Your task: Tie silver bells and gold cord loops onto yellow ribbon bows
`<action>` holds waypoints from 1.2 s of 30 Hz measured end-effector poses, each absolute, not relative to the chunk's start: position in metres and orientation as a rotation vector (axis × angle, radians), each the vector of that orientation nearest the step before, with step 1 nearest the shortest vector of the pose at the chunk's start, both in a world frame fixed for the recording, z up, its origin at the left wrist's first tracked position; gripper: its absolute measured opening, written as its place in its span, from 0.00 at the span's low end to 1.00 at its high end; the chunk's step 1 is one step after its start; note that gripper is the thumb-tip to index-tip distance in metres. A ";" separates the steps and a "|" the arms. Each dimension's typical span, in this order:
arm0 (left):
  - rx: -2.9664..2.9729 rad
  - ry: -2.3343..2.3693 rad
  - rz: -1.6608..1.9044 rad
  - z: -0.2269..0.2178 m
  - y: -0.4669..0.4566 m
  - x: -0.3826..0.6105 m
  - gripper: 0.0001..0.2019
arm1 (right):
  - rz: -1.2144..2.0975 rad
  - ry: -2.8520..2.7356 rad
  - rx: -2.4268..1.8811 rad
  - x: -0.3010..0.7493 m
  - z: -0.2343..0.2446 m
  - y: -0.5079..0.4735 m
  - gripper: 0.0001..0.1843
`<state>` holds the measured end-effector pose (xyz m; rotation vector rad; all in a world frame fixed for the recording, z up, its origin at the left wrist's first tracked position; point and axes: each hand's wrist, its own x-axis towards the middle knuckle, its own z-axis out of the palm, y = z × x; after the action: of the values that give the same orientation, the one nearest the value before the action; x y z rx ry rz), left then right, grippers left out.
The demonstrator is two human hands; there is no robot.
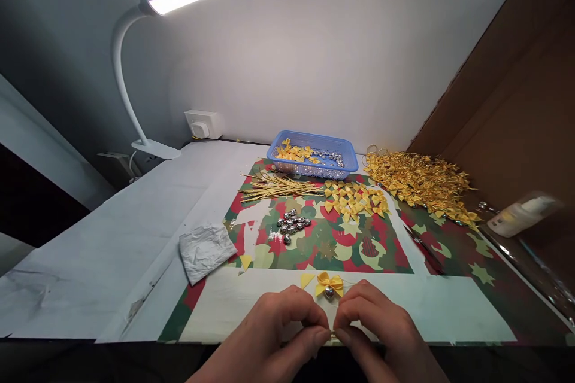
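My left hand [291,326] and my right hand [375,323] meet at the near edge of the table, each with thumb and fingertips pinched together. Between the fingertips shows a bit of thin gold cord [333,336], mostly hidden by the fingers. Just beyond them lies a yellow ribbon bow [331,281] with a small silver bell [329,292] at its centre. A thin pale strand runs from near the bow toward my right hand. Left of the bow is a small yellow ribbon scrap [307,280].
Silver bells [291,224], gold cords [278,187] and yellow bows [354,198] lie in piles before a blue basket [312,136]. Finished-looking gold bows [417,182] heap at right, near scissors [424,248] and a white bottle [518,216]. Crumpled paper [206,250] lies left; a lamp [119,54] arches above.
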<state>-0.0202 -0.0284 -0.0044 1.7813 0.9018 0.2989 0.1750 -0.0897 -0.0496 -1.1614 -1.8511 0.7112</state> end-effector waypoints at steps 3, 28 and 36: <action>1.865 0.863 0.321 -0.010 -0.029 -0.022 0.10 | 0.742 -1.779 -1.188 0.172 -0.053 -0.090 0.11; 1.526 0.927 0.337 -0.022 -0.016 -0.010 0.15 | 1.096 -0.916 -1.207 0.183 -0.070 -0.092 0.16; 1.349 0.761 0.366 -0.018 -0.014 -0.001 0.13 | 1.069 -0.998 -1.275 0.162 -0.072 -0.093 0.19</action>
<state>-0.0010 -0.0135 -0.0177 1.3490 0.7609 0.3659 0.1625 -0.0930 -0.0718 -1.2750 -0.9977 1.0692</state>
